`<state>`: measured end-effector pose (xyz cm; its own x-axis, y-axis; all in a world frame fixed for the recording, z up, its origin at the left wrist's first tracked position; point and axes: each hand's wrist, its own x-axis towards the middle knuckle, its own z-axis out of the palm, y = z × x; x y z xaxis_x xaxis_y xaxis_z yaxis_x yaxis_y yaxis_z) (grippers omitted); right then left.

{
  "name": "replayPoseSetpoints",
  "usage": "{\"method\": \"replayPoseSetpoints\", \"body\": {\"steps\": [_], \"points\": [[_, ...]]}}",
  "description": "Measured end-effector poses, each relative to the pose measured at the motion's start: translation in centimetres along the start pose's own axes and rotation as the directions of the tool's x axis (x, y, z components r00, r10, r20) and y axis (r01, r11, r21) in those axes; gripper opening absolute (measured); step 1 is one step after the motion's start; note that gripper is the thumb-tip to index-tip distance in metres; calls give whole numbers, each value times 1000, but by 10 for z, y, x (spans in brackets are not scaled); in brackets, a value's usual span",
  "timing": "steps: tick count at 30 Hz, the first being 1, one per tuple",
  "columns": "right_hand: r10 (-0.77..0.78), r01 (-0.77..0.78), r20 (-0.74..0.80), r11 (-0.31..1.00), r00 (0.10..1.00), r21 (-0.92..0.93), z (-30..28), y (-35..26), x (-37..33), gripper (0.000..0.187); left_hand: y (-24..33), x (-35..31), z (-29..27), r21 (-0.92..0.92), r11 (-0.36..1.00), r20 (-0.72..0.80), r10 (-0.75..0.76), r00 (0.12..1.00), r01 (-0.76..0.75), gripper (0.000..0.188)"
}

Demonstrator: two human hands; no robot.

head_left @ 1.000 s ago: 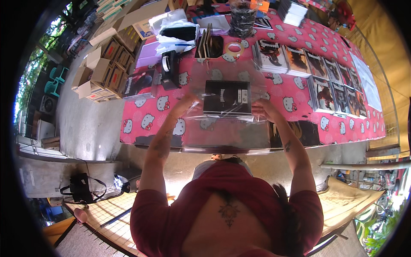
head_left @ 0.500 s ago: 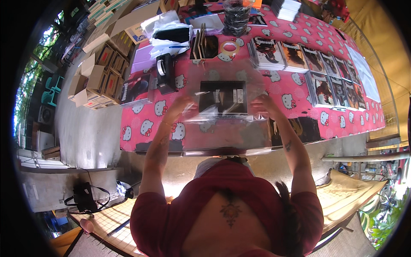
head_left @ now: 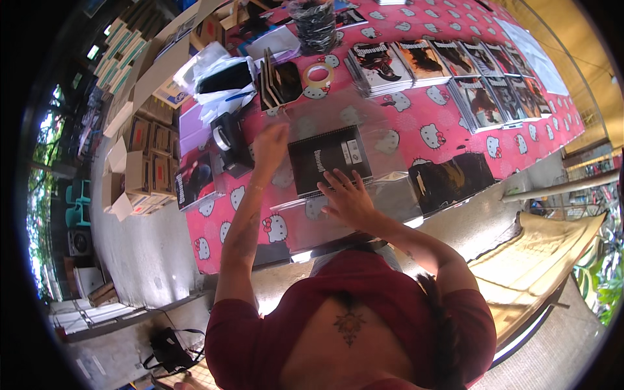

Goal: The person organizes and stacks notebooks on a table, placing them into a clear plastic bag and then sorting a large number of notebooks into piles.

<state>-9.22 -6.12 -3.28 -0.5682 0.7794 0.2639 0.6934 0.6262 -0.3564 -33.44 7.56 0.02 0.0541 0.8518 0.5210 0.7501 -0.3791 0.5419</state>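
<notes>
A black spiral-bound notebook lies flat on a clear plastic sheet. My right hand rests on its lower right part, open, with the fingers spread. Left of the notebook, my left hand is raised beside a black tape dispenser; its fingers are curled closed, and what they may hold is too small to make out. The dispenser carries a roll of tape at its far end.
Stacks of notebooks with picture covers fill the table's far right. A tan tape roll, a plastic-wrapped black bundle and upright wooden boards stand behind. Cardboard boxes lie left; a dark sheet sits near the right edge.
My left hand has left the plastic sheet and moved to the tape dispenser. My right hand has shifted from the sheet's right side onto the notebook. The whole view has turned.
</notes>
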Motion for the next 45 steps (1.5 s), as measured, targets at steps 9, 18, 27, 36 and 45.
{"method": "replayPoseSetpoints", "body": {"steps": [9, 18, 27, 36, 45], "points": [[12, -12, 8, 1000, 1000, -17, -1, -3, 2, 58, -85, 62, 127, 247, 940, 432, 111, 895, -236, 13], [69, -69, -6, 998, 998, -10, -2, -1, 1, 57, -35, 75, 108, 280, 918, 317, 187, 930, -280, 14], [50, -50, 1, 999, 999, 10, 0, -3, -1, 60, -52, 70, 117, 492, 808, 321, 177, 930, -324, 14], [20, -20, -20, 1000, 1000, 1, -3, 3, -6, 60, -29, 66, 117, 322, 892, 314, 217, 924, -318, 18], [-15, 15, -30, 1000, 999, 1, 3, 4, -2, 60, 39, 30, 43, 177, 980, 387, 12, 922, -87, 11]]}}
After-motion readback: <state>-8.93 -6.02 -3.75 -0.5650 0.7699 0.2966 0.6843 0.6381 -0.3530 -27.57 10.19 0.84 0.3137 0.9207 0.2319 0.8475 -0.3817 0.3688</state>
